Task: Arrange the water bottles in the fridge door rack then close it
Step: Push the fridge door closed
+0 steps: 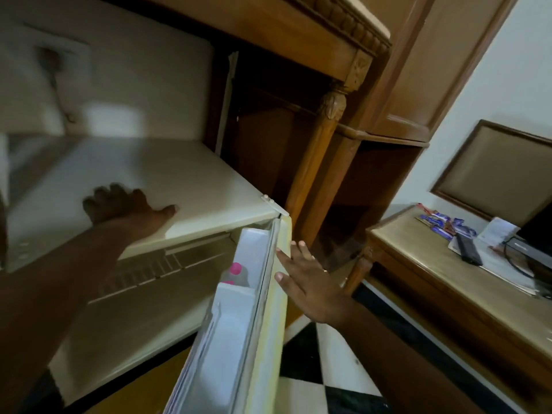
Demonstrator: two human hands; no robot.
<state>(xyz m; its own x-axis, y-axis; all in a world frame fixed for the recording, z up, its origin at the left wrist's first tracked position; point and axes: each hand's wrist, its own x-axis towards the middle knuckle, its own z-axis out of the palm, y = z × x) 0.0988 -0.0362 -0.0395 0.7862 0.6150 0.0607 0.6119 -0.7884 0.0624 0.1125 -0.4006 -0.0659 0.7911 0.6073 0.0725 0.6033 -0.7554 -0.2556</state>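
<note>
1. The right hand (307, 282) is spread flat, with nothing held. Its fingertips (280, 253) are laid against the outer edge of the fridge door (270, 330).
2. The left hand (119, 206) is pressed palm down on the fridge top (185, 180). Nothing is held in it either.
3. The door is judged to be stiff and light, so a flat push on its outer face should be enough.
4. A water bottle (235, 274) with a pink cap is seen standing in the door rack (236, 297). It is judged to be light and smooth, and it could tip if the door is slammed.
5. Nothing is seen blocking the gap between door and fridge.
6. To the right, well apart, a desk (418, 264) with blue packets (442, 224) and a remote (469, 249) is seen.
</note>
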